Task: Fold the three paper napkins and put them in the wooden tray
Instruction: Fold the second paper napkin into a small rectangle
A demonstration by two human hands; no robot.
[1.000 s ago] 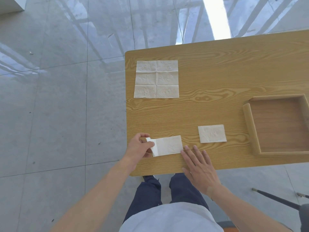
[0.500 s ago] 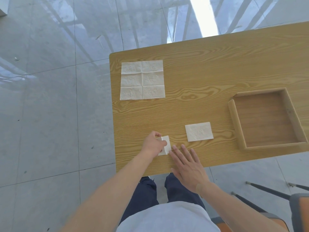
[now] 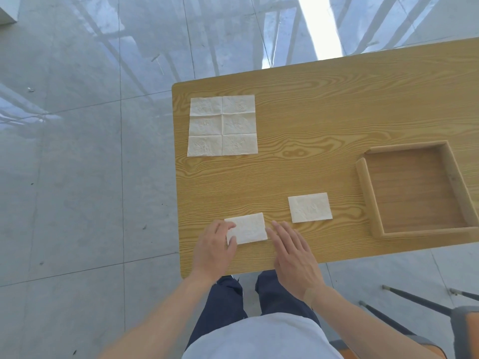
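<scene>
Near napkin (image 3: 247, 228): a folded rectangle is seen flat on the table (image 3: 337, 104), close to the near edge, its long axis running left to right.
Left hand (image 3: 216, 246): it is laid over the napkin's left end, the fingers loosely bent and resting on the paper; whether the edge is pinched cannot be told.
Right hand (image 3: 294, 253): it is spread flat with straight fingers, nothing held, the fingertips on the table just beside the napkin's right edge.
Key relation: the napkin is bracketed by both hands, the left on it, the right beside it; the tray lies well off to the right, so the right hand is judged the better placed to carry it there.
Second napkin (image 3: 309, 207): already folded, it lies apart, between the near napkin and the tray, untouched.
Third napkin (image 3: 222, 125): it lies unfolded at the far left corner, its creases showing, well away from both hands.
Tray (image 3: 368, 195): no napkin is seen inside it.
Progress: two folds are judged done, one is left, and no placing has yet been made.
</scene>
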